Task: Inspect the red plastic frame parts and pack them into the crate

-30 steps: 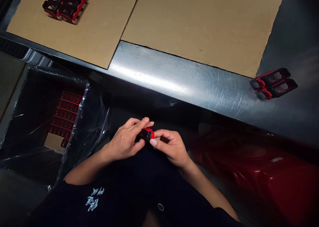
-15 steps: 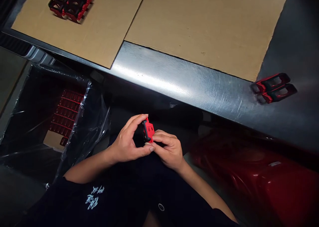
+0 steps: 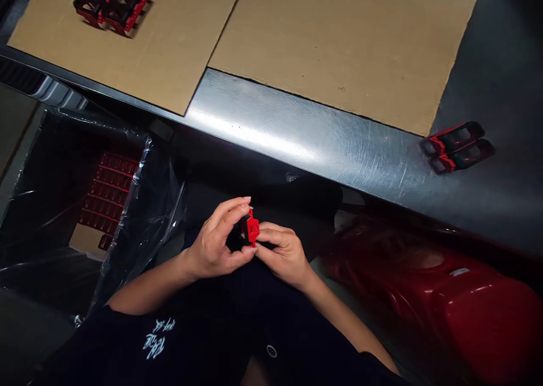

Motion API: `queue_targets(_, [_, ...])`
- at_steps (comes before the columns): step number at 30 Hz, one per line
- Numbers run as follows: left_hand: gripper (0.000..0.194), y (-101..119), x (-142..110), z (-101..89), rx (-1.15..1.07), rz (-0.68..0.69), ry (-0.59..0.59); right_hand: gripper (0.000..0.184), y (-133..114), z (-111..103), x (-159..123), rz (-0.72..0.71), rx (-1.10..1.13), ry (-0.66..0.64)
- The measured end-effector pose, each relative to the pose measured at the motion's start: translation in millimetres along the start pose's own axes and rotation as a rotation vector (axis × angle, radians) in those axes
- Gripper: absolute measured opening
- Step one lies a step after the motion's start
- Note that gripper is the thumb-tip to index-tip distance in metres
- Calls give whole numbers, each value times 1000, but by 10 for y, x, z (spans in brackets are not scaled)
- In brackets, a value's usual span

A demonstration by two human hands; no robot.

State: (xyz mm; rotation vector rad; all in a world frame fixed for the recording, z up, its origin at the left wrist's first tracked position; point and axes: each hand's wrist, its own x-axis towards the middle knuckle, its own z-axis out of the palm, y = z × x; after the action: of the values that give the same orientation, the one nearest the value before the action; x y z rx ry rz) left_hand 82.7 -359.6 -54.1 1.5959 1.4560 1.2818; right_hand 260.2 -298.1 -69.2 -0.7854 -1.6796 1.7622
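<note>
Between my hands, in front of my torso, is a small red-and-black plastic part (image 3: 251, 229) with two small slots in its red face. My left hand (image 3: 218, 242) grips it from top to bottom, thumb below and fingers above. The fingertips of my right hand (image 3: 283, 251) are closed on its right side and lower end. Two similar red-and-black parts (image 3: 458, 147) lie side by side on the metal table to the right. More of them stand in rows (image 3: 116, 4) on the cardboard at the upper left.
Two cardboard sheets (image 3: 335, 41) cover much of the metal table (image 3: 288, 123). Below its edge at left, a box lined with clear plastic (image 3: 146, 154) contains rows of red parts (image 3: 108, 196) on cardboard. A glossy red plastic object (image 3: 483, 318), perhaps a stool, stands at the lower right.
The part has turned in my hands, so its slotted red face now shows instead of its black opening. My left hand's grip has spread around its two ends. The view has shifted slightly.
</note>
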Motion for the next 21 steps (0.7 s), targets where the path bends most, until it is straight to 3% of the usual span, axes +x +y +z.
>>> queue_targets(4, [90,10,-12,-12,68,34,-62,11,-24,-10,11,29,24,-19])
queue_targets(9, [92,18,-12,-16,78,47,-87,10,-39,-22,5,127,19,63])
queue_targets(14, [88,-3,-21,-23,22,2,-70,10,-59,-50,1,217,132,155])
queue_targets(21, [81,-106,-80,20,-78,-62,-81,16,-132,-56,-16,244,261,136])
